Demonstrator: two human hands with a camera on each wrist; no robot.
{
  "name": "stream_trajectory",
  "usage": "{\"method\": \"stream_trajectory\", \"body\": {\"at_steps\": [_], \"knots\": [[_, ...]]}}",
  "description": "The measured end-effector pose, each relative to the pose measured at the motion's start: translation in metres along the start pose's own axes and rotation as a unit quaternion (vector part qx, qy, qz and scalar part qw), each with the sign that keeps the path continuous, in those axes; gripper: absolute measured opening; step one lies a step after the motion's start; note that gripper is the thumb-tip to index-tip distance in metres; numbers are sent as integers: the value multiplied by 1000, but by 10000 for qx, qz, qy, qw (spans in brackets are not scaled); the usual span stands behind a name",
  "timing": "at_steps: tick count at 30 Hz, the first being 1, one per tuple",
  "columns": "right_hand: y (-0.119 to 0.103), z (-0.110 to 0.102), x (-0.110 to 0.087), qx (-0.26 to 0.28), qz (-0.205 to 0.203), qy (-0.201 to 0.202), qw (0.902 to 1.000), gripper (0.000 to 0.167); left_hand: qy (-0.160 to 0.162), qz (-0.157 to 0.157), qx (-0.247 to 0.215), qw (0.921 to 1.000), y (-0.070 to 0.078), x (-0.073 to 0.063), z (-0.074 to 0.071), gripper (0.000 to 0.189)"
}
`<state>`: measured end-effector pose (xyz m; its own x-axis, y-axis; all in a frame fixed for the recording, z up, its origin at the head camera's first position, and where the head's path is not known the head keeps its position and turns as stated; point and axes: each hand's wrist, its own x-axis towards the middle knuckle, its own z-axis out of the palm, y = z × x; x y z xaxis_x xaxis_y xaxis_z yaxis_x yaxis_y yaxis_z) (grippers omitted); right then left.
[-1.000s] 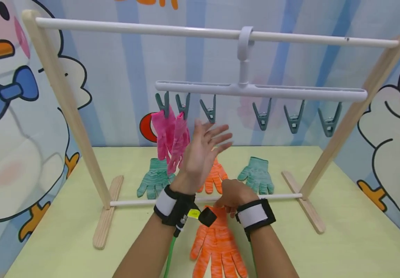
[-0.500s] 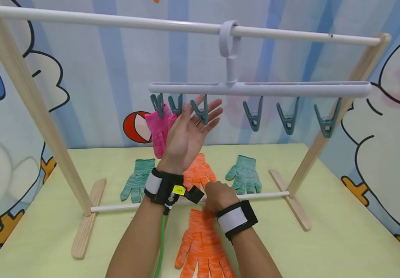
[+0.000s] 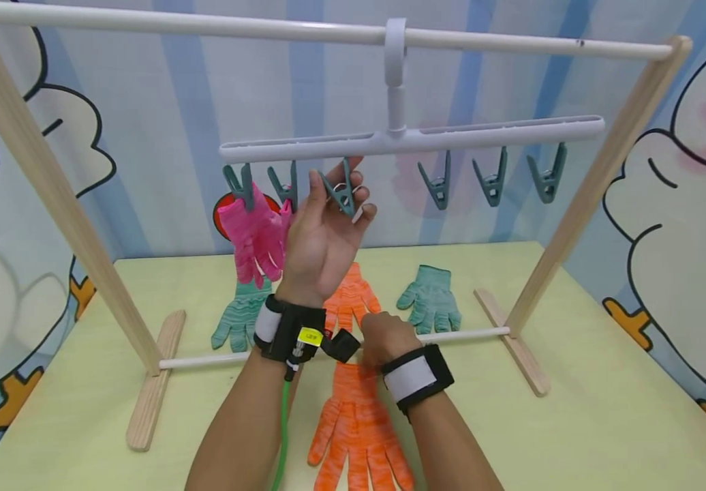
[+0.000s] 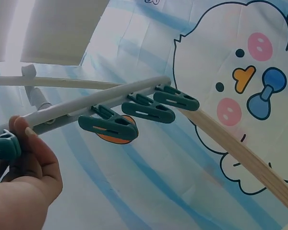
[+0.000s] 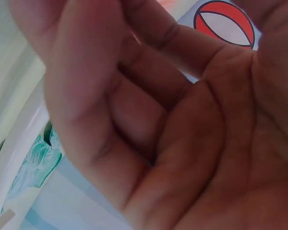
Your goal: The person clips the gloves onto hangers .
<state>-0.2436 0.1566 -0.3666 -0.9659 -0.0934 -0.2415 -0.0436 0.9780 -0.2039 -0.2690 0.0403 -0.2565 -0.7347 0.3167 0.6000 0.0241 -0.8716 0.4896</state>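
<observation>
In the head view my left hand (image 3: 325, 239) is raised under the white hanger (image 3: 316, 145), thumb and fingers curled round the third green clothespin (image 3: 342, 196) from the left. The left wrist view has the same hand (image 4: 31, 175) with fingertips at the hanger bar, beside that clip. Low in front, my right hand (image 3: 386, 337) pinches the cuff of an orange knit glove (image 3: 359, 429), whose fingers point toward me. Its fingertips are hidden in the head view; the right wrist view shows curled fingers. A pink glove (image 3: 255, 228) hangs from the leftmost clip, another pink one partly behind my left hand.
The hanger hooks over the white top rod (image 3: 267, 28) of a wooden-legged rack. Three clothespins (image 3: 490, 179) hang bare on its right half. Behind the low rod (image 3: 463, 335) lie two green gloves (image 3: 431, 298) and another orange glove (image 3: 353, 296).
My left hand has risen and its spread fingers have curled round the third clothespin. The hanger has swung and tilted, left end nearer. The right hand stays at the orange glove's cuff.
</observation>
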Motion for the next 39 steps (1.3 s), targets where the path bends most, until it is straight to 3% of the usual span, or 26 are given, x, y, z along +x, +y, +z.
{"method": "stream_trajectory", "body": {"at_steps": [5, 9, 17, 25, 31, 39], "knots": [[-5, 0, 3, 184, -111, -302, 9993, 15, 11, 42, -209, 9998, 4, -2, -5, 46], [-7, -4, 2, 527, -297, -574, 9965, 14, 29, -30, -278, 9996, 5, -3, -8, 50], [1, -19, -1, 918, -848, -742, 9894, 15, -18, -110, 229, 9997, 1, -1, -9, 53], [21, -19, -3, 905, -909, -818, 9884, 19, -34, -302, 401, 9987, -10, 1, -7, 48], [26, -25, -4, 1228, -1280, -656, 9819, 10, 83, -49, 745, 9972, -10, 1, -5, 47], [30, -42, -19, 1624, -1801, -203, 9699, 10, 370, 216, 1028, 9938, -8, 0, -1, 42]]}}
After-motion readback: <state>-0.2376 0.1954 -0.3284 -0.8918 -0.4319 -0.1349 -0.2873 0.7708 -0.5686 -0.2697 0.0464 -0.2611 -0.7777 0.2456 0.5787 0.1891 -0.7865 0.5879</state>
